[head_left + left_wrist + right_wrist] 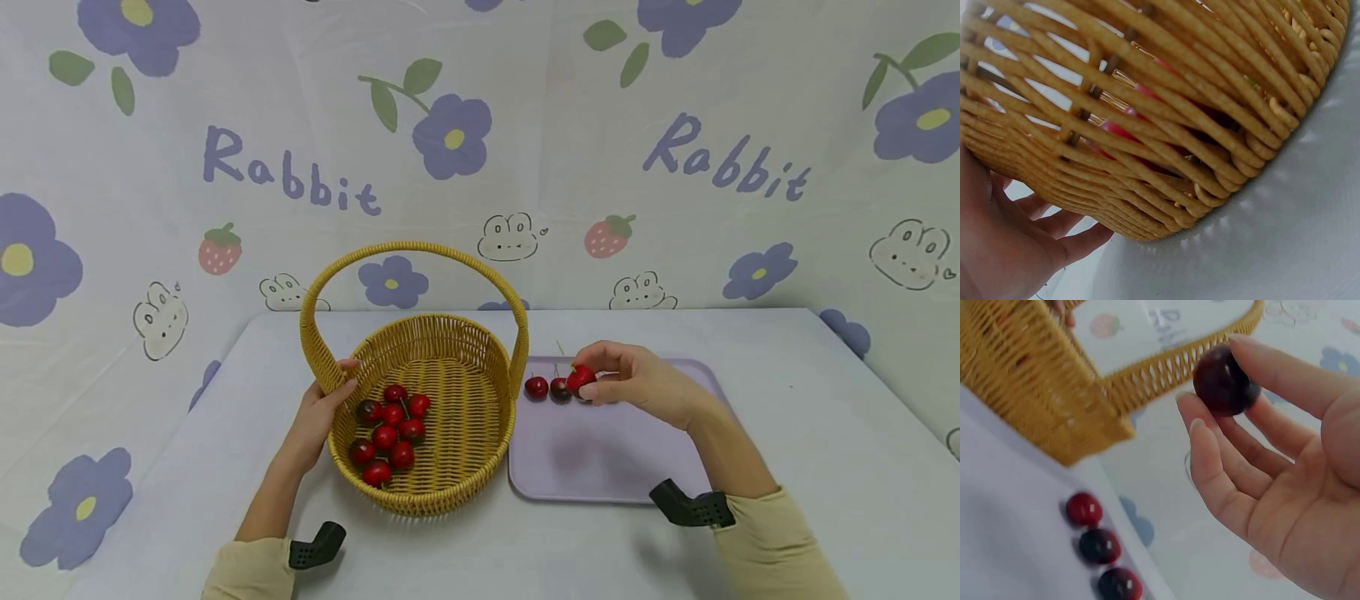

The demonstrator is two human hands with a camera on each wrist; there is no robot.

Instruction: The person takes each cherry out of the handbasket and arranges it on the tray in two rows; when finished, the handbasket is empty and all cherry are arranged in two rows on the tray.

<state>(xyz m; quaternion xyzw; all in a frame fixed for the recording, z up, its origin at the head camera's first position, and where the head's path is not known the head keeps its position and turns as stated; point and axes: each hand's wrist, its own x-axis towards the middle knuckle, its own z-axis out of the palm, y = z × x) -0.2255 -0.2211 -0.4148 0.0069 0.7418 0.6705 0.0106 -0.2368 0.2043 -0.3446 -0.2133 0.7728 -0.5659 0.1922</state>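
A woven yellow basket (450,467) with a tall handle stands mid-table and holds several red cherries (390,433). My left hand (330,400) grips its left rim, thumb over the edge and fingers (1054,225) against the outer wall. To its right lies a lilac tray (600,458). Just above the tray's far left corner my right hand (588,382) pinches a dark red cherry (1225,384) between thumb and fingertips. Three more cherries (1100,545) lie in a row on the tray beside the basket; two of them (547,388) show in the head view.
A pale cloth covers the table (825,433), and a flower-printed backdrop rises behind it. The basket's handle (412,248) arches over its middle. The table's right edge runs close to the backdrop fold at far right.
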